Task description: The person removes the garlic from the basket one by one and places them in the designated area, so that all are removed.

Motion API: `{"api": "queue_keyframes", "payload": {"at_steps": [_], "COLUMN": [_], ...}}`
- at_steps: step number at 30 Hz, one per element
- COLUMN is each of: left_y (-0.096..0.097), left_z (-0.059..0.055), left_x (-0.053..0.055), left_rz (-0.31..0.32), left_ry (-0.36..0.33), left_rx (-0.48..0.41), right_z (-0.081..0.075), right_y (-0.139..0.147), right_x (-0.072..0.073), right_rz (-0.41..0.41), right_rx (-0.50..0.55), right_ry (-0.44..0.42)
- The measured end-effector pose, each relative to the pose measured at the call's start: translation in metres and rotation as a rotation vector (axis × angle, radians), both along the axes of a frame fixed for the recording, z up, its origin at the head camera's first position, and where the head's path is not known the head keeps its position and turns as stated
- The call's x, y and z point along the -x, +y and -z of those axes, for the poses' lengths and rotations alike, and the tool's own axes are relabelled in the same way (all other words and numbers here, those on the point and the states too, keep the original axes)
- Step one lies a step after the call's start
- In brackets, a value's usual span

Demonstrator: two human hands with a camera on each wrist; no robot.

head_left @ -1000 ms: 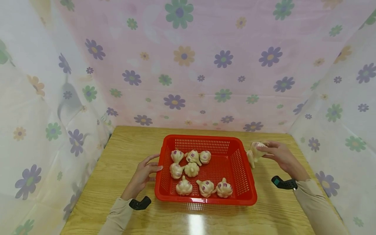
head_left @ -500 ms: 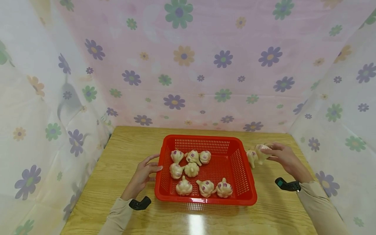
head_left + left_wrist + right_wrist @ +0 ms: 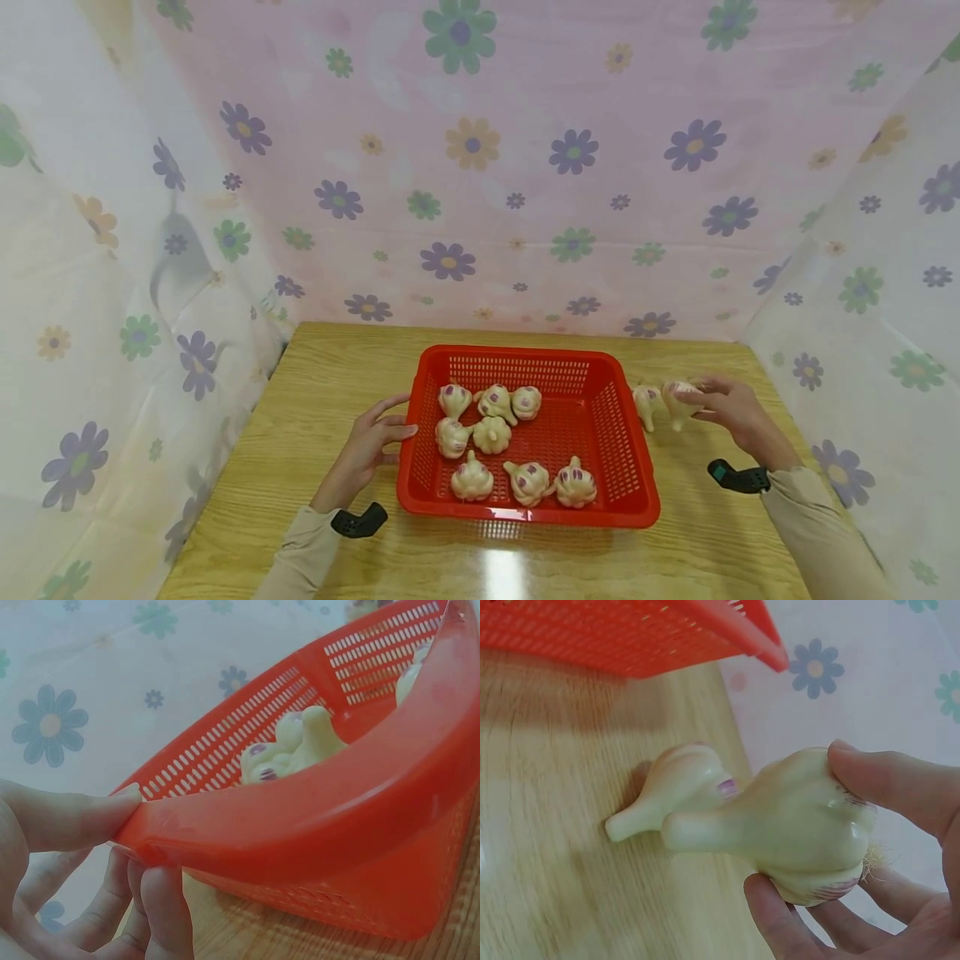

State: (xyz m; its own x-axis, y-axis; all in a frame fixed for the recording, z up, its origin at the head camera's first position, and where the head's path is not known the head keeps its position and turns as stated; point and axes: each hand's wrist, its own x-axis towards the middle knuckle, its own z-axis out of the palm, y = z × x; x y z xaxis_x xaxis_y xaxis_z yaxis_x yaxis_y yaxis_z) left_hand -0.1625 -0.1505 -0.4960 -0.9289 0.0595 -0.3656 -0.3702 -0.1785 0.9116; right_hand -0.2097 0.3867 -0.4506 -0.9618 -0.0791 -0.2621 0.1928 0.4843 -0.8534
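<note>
A red plastic basket with slotted walls stands on the table, several garlic bulbs lying inside. At its left side my left hand pinches the rim, thumb on top and fingers underneath, as the left wrist view shows. To the right of the basket my right hand holds a garlic bulb between thumb and fingers, its stem pointing away from the palm and its root tuft toward the hand. Another garlic bulb lies on the table beside the basket's right wall, close to the held one.
The wooden table runs up to a flowered cloth at the back, with more of the cloth hanging at both sides. Each wrist wears a black band, the left band near the basket's front corner.
My right hand has moved slightly right and toward me with the garlic bulb, showing more of the bulb on the table. My left hand stays on the basket rim.
</note>
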Motion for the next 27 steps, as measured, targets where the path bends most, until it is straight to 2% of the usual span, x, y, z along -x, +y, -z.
{"api": "queue_keyframes", "payload": {"at_steps": [8,14,22,27], "left_y": [0.0,0.0,-0.001,0.001], "left_z": [-0.001,-0.001,0.0,0.0], "left_x": [-0.001,-0.001,0.003,0.001], "left_rz": [-0.006,-0.008,0.023,0.008], "left_ry": [-0.009,-0.021,-0.009,-0.014], "left_rx": [0.016,0.029,0.025,0.025], "right_z": [0.017,0.029,0.04,0.046], "right_y": [0.005,0.007,0.007,0.01], "right_x": [0.004,0.01,0.017,0.02], "right_rz": [0.059,0.102,0.107,0.085], "right_rx": [-0.009,-0.025,-0.091,-0.127], "right_ry": [-0.028,-0.016,0.016,0.034]}}
